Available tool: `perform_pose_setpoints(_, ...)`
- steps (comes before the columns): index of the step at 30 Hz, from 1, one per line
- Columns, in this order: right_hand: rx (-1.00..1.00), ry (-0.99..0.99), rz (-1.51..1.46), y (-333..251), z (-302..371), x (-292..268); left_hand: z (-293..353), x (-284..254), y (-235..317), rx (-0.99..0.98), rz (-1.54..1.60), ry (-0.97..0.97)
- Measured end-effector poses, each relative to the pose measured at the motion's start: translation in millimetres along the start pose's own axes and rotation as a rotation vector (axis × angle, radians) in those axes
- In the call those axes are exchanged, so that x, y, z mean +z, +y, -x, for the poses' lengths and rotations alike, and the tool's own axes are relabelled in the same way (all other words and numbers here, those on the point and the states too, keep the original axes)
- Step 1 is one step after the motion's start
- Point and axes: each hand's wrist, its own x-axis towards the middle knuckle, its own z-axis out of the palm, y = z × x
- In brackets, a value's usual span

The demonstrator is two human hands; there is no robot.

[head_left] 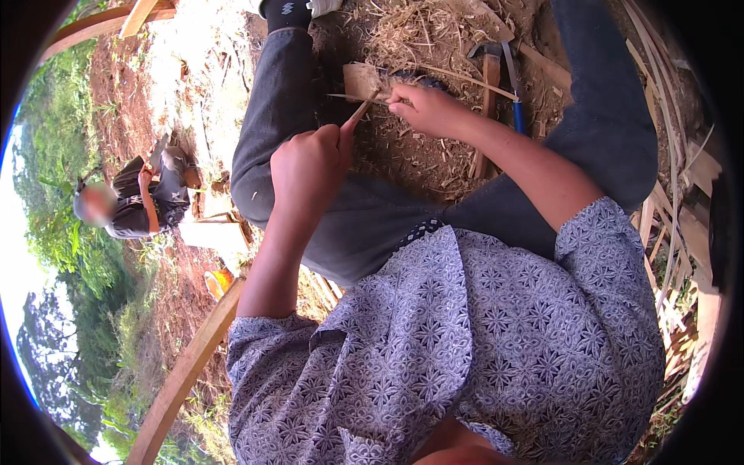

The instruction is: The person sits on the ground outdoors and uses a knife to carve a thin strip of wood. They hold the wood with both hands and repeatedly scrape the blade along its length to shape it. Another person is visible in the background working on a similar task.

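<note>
My left hand [308,167] is closed around a narrow brown stick-like piece [363,109] that slants up and right; whether it is a tool or plain wood I cannot tell. Its far end meets a thin pale strip [346,97]. That strip runs to my right hand [425,108], whose fingers are pinched on its right end. Just beyond the crossing lies a light wood block [359,79] on the ground. To the right of my right hand are a hammer [490,74] with a wooden handle and a thin-bladed tool with a blue handle [518,116].
Wood shavings [411,35] cover the ground between my legs. Long wooden strips [674,217] pile up at the right. A wooden beam [186,372] slants across the lower left, near an orange container [219,284]. Another person [143,194] sits farther off at the left.
</note>
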Motion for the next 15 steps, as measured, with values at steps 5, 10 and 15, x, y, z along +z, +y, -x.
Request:
perform_pose_setpoints(5,-0.032,-0.02,-0.057,-10.9,-1.1,-4.4,-5.3,2.8,0.8,-0.032,-0.004,0.019)
perform_pose_setpoints(10,0.052,0.021,0.034,23.6,-6.9,5.5,-3.8,0.4,1.2,0.0,-0.026,0.015)
perform_pose_setpoints(15,0.156,-0.034,0.115,24.2,-13.9,-6.0,-8.9,-1.4,-3.0,-0.041,-0.04,-0.009)
